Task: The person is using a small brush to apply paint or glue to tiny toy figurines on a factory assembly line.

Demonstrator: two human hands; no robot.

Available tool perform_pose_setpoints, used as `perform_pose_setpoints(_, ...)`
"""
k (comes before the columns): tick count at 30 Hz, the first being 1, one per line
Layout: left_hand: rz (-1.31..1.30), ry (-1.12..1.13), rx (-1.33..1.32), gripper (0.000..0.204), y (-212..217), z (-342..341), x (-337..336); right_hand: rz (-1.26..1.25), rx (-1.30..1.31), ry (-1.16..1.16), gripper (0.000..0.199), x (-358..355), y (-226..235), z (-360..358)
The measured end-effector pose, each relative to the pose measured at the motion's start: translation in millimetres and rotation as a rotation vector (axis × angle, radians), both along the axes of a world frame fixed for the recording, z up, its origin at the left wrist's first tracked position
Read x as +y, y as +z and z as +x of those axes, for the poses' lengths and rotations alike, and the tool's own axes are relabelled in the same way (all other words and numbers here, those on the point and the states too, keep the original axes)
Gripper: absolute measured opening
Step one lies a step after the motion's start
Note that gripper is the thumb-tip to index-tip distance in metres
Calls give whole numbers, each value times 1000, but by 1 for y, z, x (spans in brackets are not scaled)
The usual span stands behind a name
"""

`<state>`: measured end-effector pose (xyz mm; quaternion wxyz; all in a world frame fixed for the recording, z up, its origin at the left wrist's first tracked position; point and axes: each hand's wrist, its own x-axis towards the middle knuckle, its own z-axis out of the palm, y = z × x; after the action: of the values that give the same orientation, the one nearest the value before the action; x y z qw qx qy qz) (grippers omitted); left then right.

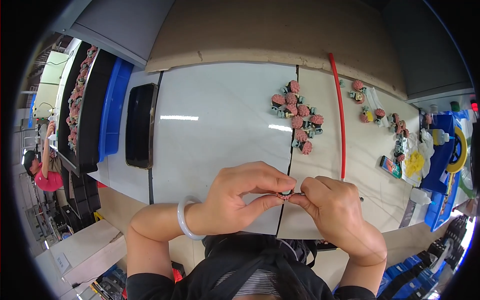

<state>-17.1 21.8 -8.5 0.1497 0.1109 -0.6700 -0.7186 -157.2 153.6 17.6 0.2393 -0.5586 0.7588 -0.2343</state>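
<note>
Near the table's front edge, my left hand [245, 197] pinches a small pink-and-dark figurine [285, 195] between thumb and fingertips. My right hand [330, 202] is closed close beside it, around a slim dark metal tool [361, 199] whose end pokes out past the hand. The tool's other end reaches the figurine, but the fingers hide most of both. Beyond my hands lies a cluster of similar pink-topped figurines [300, 114], with black and pale blue-grey parts.
A red rod [338, 110] lies lengthwise right of the cluster. Further right are more figurines [400, 125], a small colourful packet [390, 167], bottles [441, 137] and a blue bin [434, 212]. A phone [140, 125] and a black tray [92, 110] of figurines are left. A co-worker [45, 172] sits far left.
</note>
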Motion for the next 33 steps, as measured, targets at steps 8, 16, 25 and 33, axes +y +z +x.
perform_pose_setpoints(8,214,-57,-33,36,4,2,-2,-129,-33,10,26,-2,-5,-4)
perform_pose_setpoints(16,188,-131,-90,38,11,4,-5,-203,61,58,33,-4,-6,-5)
perform_pose_setpoints(25,68,-98,-25,38,8,0,-5,-227,56,90,31,-6,-6,-5)
perform_pose_setpoints(33,-67,-77,-1,41,9,3,-6,-202,46,95,28,-5,-7,-2)
